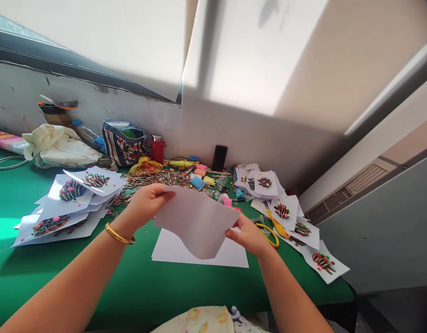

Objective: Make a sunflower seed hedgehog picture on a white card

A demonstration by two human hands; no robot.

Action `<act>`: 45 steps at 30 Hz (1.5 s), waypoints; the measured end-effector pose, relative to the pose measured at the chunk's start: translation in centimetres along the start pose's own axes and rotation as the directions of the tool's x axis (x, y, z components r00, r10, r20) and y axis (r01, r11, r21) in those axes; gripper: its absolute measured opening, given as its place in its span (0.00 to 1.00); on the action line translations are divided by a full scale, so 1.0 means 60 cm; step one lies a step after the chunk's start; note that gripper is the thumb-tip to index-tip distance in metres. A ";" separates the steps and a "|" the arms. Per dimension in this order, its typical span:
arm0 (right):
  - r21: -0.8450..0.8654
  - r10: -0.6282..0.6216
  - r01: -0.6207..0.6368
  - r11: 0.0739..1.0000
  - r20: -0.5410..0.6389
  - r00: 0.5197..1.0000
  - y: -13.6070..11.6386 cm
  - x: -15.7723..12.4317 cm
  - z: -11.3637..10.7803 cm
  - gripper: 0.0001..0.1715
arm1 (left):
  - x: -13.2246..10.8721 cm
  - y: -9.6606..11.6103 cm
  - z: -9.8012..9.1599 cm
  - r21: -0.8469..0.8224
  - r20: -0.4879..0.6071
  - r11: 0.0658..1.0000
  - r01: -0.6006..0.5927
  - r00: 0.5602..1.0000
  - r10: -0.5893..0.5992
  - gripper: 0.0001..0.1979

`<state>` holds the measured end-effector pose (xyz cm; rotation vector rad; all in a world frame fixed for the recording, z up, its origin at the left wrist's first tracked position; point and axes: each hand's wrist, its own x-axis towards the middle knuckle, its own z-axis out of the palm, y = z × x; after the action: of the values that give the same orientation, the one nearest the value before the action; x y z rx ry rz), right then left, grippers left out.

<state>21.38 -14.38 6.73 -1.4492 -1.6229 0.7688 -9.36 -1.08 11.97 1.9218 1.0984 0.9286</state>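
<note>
A blank sheet of white paper (195, 219) is held up between my two hands, its lower edge curling. My left hand (148, 203) pinches its upper left corner, thumb on top. At the right edge, my right hand (246, 235) grips it between thumb and fingers. Beneath it, more white paper (230, 256) lies flat on the green table. Beyond my hands spreads a heap of striped sunflower seeds (168, 178), beside small lumps of coloured clay (208, 180). Yellow-handled scissors (276, 224) lie right of my right hand.
Cards decorated with seeds (72, 189) are piled on the left, and more such cards (284, 209) on the right. Along the wall stand a striped bag (125, 144), a red flask (157, 149) and a phone (219, 158). A cream cloth bag (60, 145) lies at the back left.
</note>
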 end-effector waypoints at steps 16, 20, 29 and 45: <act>0.475 0.296 -0.097 0.875 -0.364 0.883 0.005 0.013 0.092 0.32 | 0.008 -0.011 0.118 -0.823 0.026 0.535 0.190 0.954 -0.299 0.29; 0.425 0.283 -0.118 0.897 -0.349 0.893 0.004 0.007 0.114 0.33 | -0.021 0.003 0.197 -0.876 0.392 0.219 0.429 0.899 -0.193 0.19; -0.471 0.018 -0.189 0.862 -0.344 0.939 0.120 -0.085 -0.036 0.23 | 0.023 -0.050 0.187 -0.922 0.299 0.133 0.365 0.886 -0.355 0.16; -0.924 0.372 -0.274 0.266 -0.163 0.914 0.105 -0.104 -0.085 0.34 | 0.022 -0.104 0.177 -0.945 0.286 0.040 0.324 0.879 -0.381 0.19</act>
<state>28.99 -19.93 2.72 -2.6949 -1.9606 -0.0593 -2.20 -0.06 1.92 0.4056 0.5616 0.9870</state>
